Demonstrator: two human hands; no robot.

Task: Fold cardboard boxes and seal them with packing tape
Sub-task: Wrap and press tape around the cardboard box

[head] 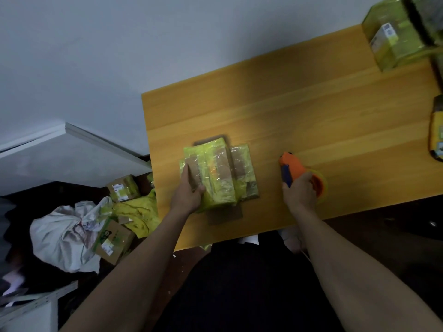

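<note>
Fingers of the left hand curl round the left side of a cardboard box wrapped in yellow-green tape, thumb over its near left corner, grasping it; those of the right hand are clenched on the handle of an orange tape dispenser with a blue part on its left side, its yellow roll showing just right of the knuckles.

Filling the centre and right of the frame is a wooden table, its surface running from the middle up to the upper right corner; both bare forearms reach onto it from the lower edge of the frame; the taped box sits in the middle of the frame near the table's left end, on a flat piece of brown cardboard that sticks out toward the viewer; the dispenser rests on the table to the right of the box, apart from it.

On the floor at lower left lie a crumpled white sack, several taped boxes and loose yellow tape scraps; another yellow-wrapped parcel with a white label stands at the upper right corner of the table; a yellow object is cut off by the right edge.
</note>
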